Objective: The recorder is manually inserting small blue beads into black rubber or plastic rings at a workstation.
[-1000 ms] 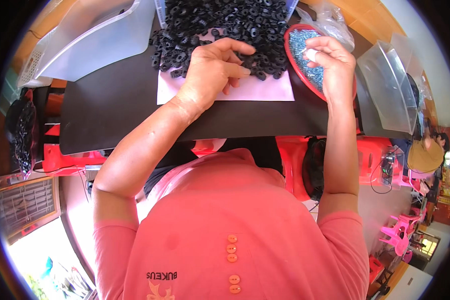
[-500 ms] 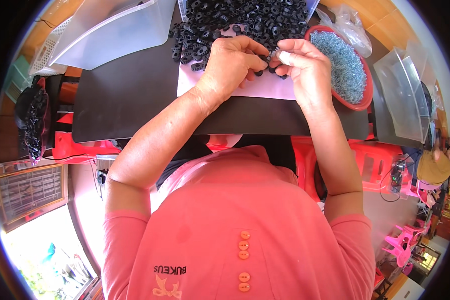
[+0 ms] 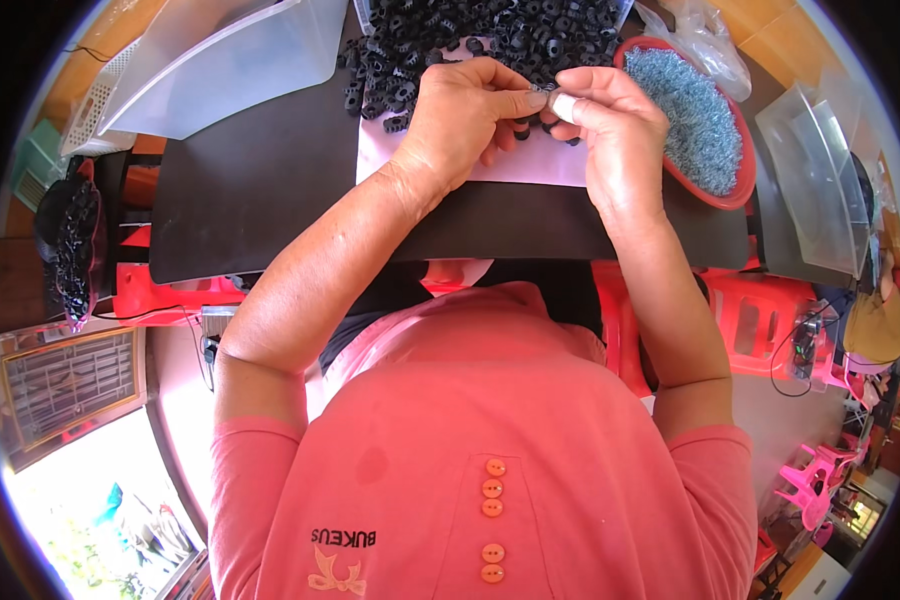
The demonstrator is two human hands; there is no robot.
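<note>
Over the near edge of the black heap, my left hand and my right hand meet fingertip to fingertip. Thumb and forefinger of the left pinch a small black plastic part, mostly covered by the fingers. My right hand is closed against it in a pinch, with white tape round a digit; whatever it grips is hidden. Below the fingertips a few loose black parts lie on a pale pink sheet. Behind the hands spreads a big pile of ridged black plastic parts.
To the right stands a red basin full of small pale blue pieces, with a clear plastic bag behind it. Translucent bins flank the dark table, one at the left, others at the right.
My hands have drawn closer, and the left thumb tip now meets the right fingers. A small silvery bit glimpsed between the fingertips is now covered. The view has shifted slightly.
</note>
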